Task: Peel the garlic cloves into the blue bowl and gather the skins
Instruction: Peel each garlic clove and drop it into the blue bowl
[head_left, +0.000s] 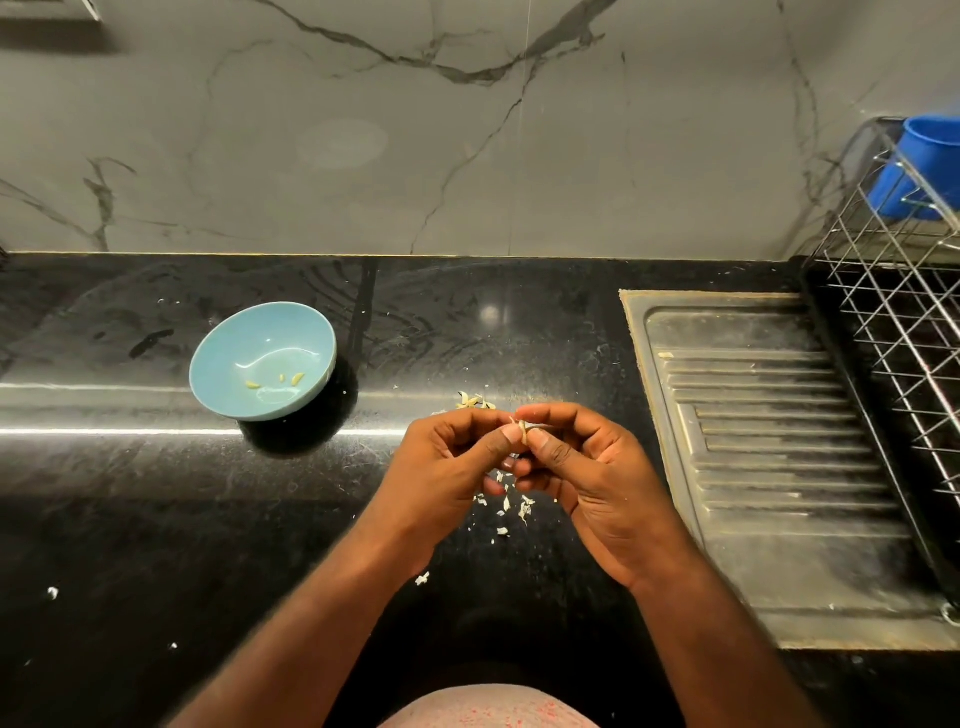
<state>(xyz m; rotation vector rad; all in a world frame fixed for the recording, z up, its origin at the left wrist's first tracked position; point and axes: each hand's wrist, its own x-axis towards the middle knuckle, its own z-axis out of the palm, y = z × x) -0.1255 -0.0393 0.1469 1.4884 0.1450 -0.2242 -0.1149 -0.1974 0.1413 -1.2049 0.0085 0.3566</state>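
A light blue bowl (218, 358) sits on the black counter to the left, with three small peeled garlic cloves (280, 383) inside. My left hand (447, 462) and my right hand (582, 467) meet above the counter's middle, and both pinch one small garlic clove (523, 429) between thumbs and fingertips. Its papery skin sticks out at the top. Loose white garlic skins (511, 506) lie scattered on the counter under my hands. A small heap of unpeeled garlic pieces (474, 401) lies just beyond my fingers.
A steel sink drainboard (779, 441) is set into the counter on the right. Behind it stands a wire dish rack (893, 291) holding a blue cup (919, 166). A marble wall (415, 130) backs the counter. Stray skin flecks (53, 592) dot the left side.
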